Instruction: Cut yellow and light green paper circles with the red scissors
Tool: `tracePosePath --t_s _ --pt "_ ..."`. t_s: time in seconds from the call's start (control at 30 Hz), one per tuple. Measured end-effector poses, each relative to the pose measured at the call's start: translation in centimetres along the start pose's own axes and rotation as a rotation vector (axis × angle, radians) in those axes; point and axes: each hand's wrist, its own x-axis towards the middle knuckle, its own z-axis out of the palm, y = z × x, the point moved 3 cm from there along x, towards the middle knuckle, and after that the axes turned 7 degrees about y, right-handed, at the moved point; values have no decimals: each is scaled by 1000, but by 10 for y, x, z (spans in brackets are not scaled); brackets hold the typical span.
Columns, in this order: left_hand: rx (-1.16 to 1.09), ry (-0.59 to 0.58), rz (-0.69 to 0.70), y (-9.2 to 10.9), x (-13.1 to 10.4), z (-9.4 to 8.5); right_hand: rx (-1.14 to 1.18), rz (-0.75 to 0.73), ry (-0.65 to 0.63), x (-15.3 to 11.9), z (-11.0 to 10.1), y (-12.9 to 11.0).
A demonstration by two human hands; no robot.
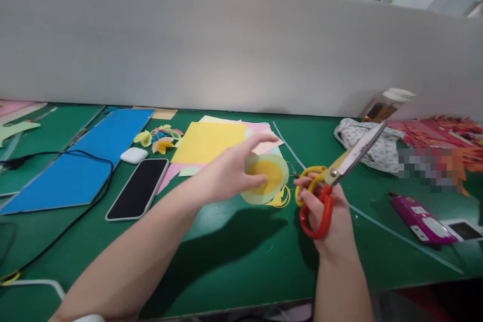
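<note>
My left hand (234,173) holds a round pale-green paper piece (282,186) with a yellow disc (272,173) on it; the thumb lies over the yellow part. In my right hand (332,211) are scissors (334,173) with one yellow and one red handle, blades together and pointing up to the right. Thin yellow paper strips (281,198) show just under the round piece. Behind my left hand lies a stack of coloured paper with a yellow sheet (211,141) on top.
A phone (138,190), a white case (134,155), small paper flowers (163,142) and a blue board (85,156) lie left, with a black cable across. At right are a patterned cloth pouch (372,146), a jar (387,104), red paper (445,133) and a purple device (422,220). A white partition (226,40) stands behind.
</note>
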Motion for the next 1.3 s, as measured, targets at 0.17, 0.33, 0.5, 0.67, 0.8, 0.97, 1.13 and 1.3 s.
tracePosePath --t_s 0.17,0.33,0.5,0.67,0.8,0.97,1.13,1.3 --pt "7 -251 40 3 -4 31 -17 41 15 -8 14 3" --pt "-5 -284 45 1 -3 35 -63 39 -13 -13 18 6" --pt "-124 -206 -45 -3 2 34 -103 -97 161 -10 24 2" --pt "-385 -65 -128 -5 5 38 54 -82 253 -14 31 7" --pt "-478 23 -151 -8 7 37 92 -23 307 -17 35 10" --pt "-557 409 -98 -18 12 11 38 73 96 -14 35 14" --pt "-591 711 15 -22 12 -14 -50 92 -108 -22 44 23" --pt "-625 789 32 -15 6 -19 -137 174 -175 -36 59 25"
